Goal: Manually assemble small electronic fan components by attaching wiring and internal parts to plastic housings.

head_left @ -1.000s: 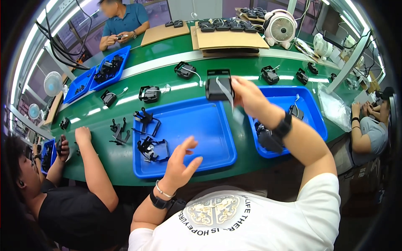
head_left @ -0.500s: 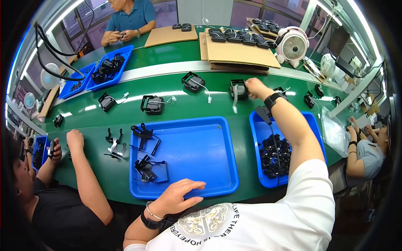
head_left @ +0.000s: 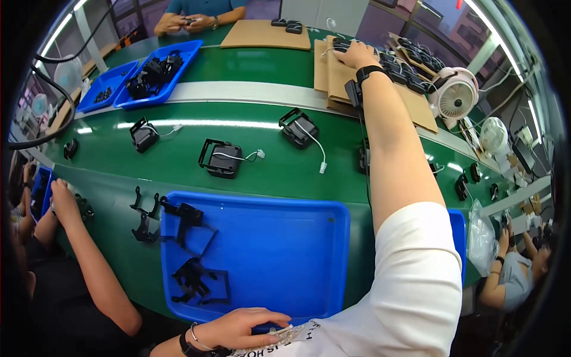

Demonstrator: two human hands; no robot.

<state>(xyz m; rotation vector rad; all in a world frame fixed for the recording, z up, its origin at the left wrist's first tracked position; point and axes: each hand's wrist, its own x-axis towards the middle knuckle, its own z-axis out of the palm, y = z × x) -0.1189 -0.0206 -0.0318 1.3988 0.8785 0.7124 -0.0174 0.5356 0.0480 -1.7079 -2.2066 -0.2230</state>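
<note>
My right hand (head_left: 355, 55) reaches far across the green belt (head_left: 250, 65) onto a cardboard sheet (head_left: 324, 71). Its fingers are closed over a small black part with a white cable, at the near end of a row of black parts (head_left: 416, 56). A black wristband sits on that wrist. My left hand (head_left: 241, 327) lies flat with spread fingers on the front rim of a big blue tray (head_left: 273, 256) and holds nothing. Black wire brackets (head_left: 193, 279) lie at the tray's left side.
Black parts with white cables (head_left: 223, 159) (head_left: 299, 128) (head_left: 144, 134) lie on the belt. Blue trays of parts (head_left: 157, 74) stand far left, two small fans (head_left: 455, 98) at the right. A co-worker's arm (head_left: 83, 250) rests at left; another person (head_left: 196, 21) works opposite.
My right hand has gone from above the belt's middle out to the far cardboard sheet, taking the black part along. My left hand has dropped to the tray's front rim.
</note>
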